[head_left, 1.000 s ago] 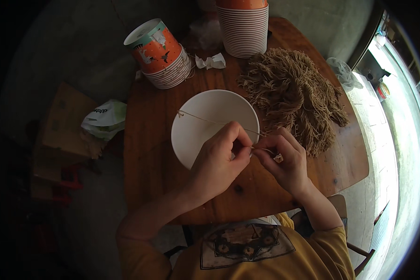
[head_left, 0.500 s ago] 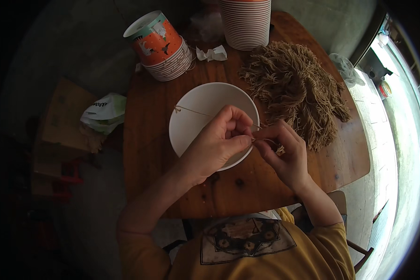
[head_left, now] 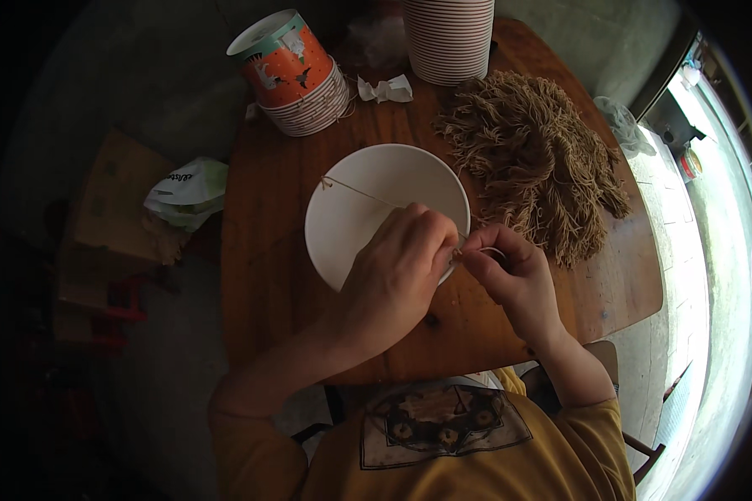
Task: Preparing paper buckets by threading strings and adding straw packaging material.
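Observation:
A white paper bucket (head_left: 334,238) stands on the table in front of me, its mouth facing up. A thin tan cord (head_left: 363,194) is knotted at the left side of its rim and runs across the mouth to my hands. My left hand (head_left: 401,267) reaches over the bucket, back turned up, its fingers closed on the cord at the right rim; the fingertips are partly hidden. Close beside it, my right hand (head_left: 516,280) pinches the cord between thumb and forefinger, and a loose end loops out above the thumb.
A large heap of tan cords (head_left: 535,163) lies at the right of the wooden table (head_left: 267,309). Behind the bucket stand a tilted stack of orange printed buckets (head_left: 292,71), crumpled white paper (head_left: 386,88) and a tall stack of buckets (head_left: 449,42). Cardboard boxes (head_left: 117,209) are at left.
My left hand has rolled over, so its back now faces up and covers its fingertips. My right hand stays at the rim, still pinching the cord. The view has shifted slightly.

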Demonstrator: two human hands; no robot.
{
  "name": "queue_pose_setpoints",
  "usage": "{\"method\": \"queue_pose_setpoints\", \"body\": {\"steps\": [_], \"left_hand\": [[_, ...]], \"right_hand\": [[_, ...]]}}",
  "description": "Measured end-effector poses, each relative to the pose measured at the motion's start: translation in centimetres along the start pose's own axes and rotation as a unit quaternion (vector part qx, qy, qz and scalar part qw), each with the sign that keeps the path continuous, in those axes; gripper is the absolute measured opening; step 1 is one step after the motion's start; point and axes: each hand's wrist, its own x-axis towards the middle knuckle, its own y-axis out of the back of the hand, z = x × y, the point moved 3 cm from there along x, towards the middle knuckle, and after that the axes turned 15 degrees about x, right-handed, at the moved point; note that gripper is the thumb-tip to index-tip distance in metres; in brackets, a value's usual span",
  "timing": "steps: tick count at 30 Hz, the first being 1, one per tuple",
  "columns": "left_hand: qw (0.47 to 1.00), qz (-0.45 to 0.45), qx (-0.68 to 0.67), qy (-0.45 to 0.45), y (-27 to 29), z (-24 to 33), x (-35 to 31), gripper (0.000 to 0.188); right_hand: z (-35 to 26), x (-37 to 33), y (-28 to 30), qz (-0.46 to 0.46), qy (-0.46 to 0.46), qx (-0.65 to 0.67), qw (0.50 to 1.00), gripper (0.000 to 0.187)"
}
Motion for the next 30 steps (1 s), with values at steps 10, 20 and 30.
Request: {"method": "queue_pose_setpoints", "body": {"steps": [10, 20, 30], "left_hand": [[0.983, 0.095, 0.147, -0.061, 0.1, 1.5, -1.4, 0.023], [0.954, 0.125, 0.254, -0.097, -0.4, 1.8, -1.9, 0.019], [0.916, -0.132, -0.294, 0.24, 0.1, -1.5, -1.0, 0.008]], "right_hand": [[-0.2, -0.3, -0.5, 0.014, -0.028, 0.022, 0.999, 0.012], [1.1, -0.4, 0.0, 0.037, -0.127, 0.153, 0.979, 0.015], [0.9, -0.4, -0.2, 0.007, -0.04, 0.016, 0.999, 0.017]]}}
